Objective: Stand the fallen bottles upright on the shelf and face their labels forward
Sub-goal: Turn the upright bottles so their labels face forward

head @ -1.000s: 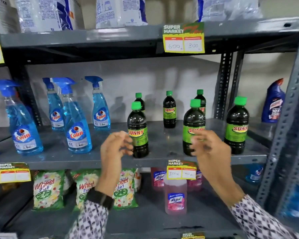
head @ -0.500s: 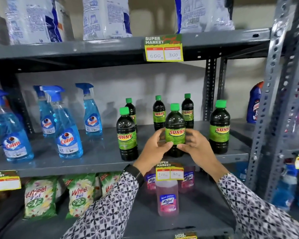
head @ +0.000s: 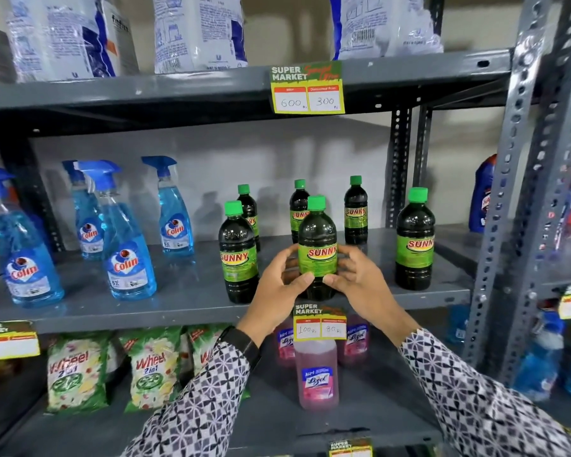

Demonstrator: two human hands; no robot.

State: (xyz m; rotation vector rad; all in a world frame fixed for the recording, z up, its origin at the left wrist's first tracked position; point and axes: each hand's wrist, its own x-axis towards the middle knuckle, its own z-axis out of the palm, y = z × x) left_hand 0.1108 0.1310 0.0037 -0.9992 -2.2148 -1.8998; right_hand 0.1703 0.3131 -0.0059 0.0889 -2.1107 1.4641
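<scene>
The grey metal shelf [head: 185, 301] carries blue spray bottles [head: 129, 258] at its left and six dark green-capped bottles, all upright. At the front edge stands the middle bottle [head: 317, 239], its SUNNY label facing forward. The left hand [head: 277, 285] and right hand [head: 360, 282] clasp its lower half from both sides, thumbs in front below the label

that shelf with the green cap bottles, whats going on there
A person is tidying dark Sunny bottles on the middle shelf. The left hand and right hand both grip the front middle bottle, which stands upright, label forward. The other five Sunny bottles in view stand upright too; none lies fallen.
</scene>
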